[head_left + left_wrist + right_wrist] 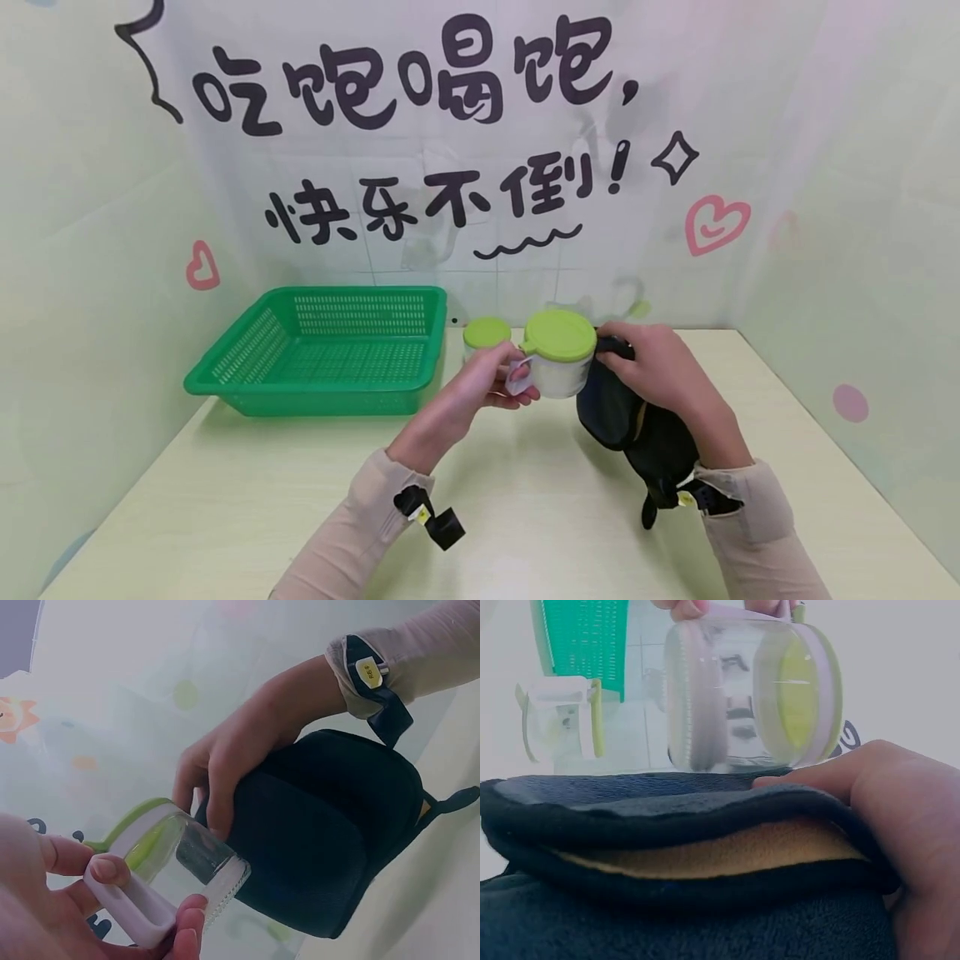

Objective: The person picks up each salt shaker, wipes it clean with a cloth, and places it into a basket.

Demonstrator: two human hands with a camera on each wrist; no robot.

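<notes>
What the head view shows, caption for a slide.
Left hand holds the larger green-lidded jar; right hand grips a dark fabric item.

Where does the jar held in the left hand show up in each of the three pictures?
Head: jar, slightly right of centre, just below the middle.
Left wrist: jar, lower left.
Right wrist: jar, upper half, near centre.
Shared landmark: the dark cloth item, next to it in every view.

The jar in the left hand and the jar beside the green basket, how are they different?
The held jar is gripped by the left hand; no hand holds the other jar. In the head view, the held jar looks bigger and the other jar smaller, maybe only because it's farther away. Both are see-through with green lids.
</notes>
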